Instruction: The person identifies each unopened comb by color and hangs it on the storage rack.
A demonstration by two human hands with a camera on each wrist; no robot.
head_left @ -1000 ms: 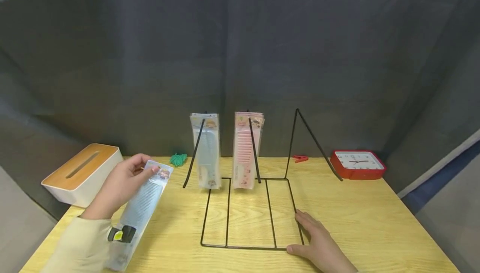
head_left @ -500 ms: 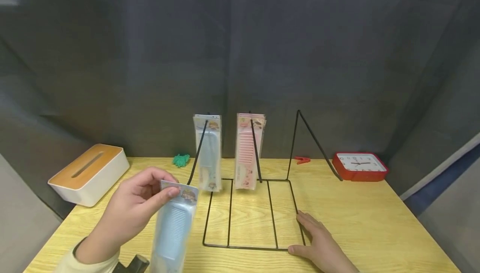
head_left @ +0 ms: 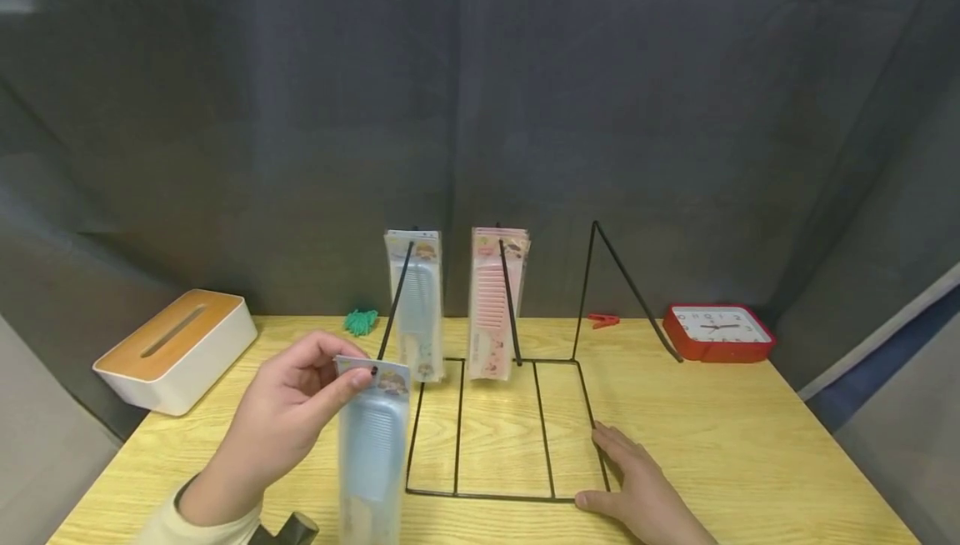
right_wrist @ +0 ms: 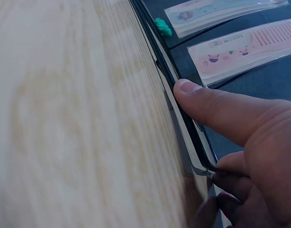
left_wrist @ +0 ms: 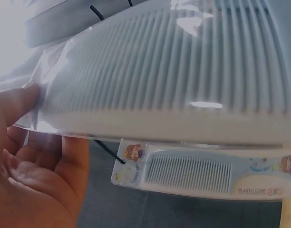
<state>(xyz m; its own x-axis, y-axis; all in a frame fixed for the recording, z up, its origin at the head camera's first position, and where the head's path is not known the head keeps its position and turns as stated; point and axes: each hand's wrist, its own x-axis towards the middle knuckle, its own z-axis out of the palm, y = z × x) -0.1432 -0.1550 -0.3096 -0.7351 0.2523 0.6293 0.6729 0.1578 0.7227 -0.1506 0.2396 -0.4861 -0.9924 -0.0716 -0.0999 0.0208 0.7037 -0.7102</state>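
Observation:
My left hand (head_left: 288,420) pinches the top of a packaged blue comb (head_left: 372,453), thumb in front and fingers behind. The dark tip of the rack's left hook (head_left: 390,324) shows at the package's top hole; whether it passes through is hard to tell. In the left wrist view, this blue comb (left_wrist: 160,71) fills the upper part. Behind it, packaged blue combs (head_left: 417,303) hang on the same hook, and packaged pink combs (head_left: 489,312) on the middle one. My right hand (head_left: 637,487) rests at the front right corner of the black wire rack (head_left: 510,497), thumb touching the front wire (right_wrist: 176,102).
The rack's right hook (head_left: 633,282) carries nothing. A white tissue box (head_left: 180,362) with a wooden lid stands left. Along the back lie a green string bundle (head_left: 361,322), a red clip (head_left: 603,321) and a red clock (head_left: 718,334). A dark curtain (head_left: 480,112) hangs behind.
My left hand has carried the packaged blue comb rightward from beside the tissue box to the left hook's tip, turning it more upright. The right hand stays at the rack's corner.

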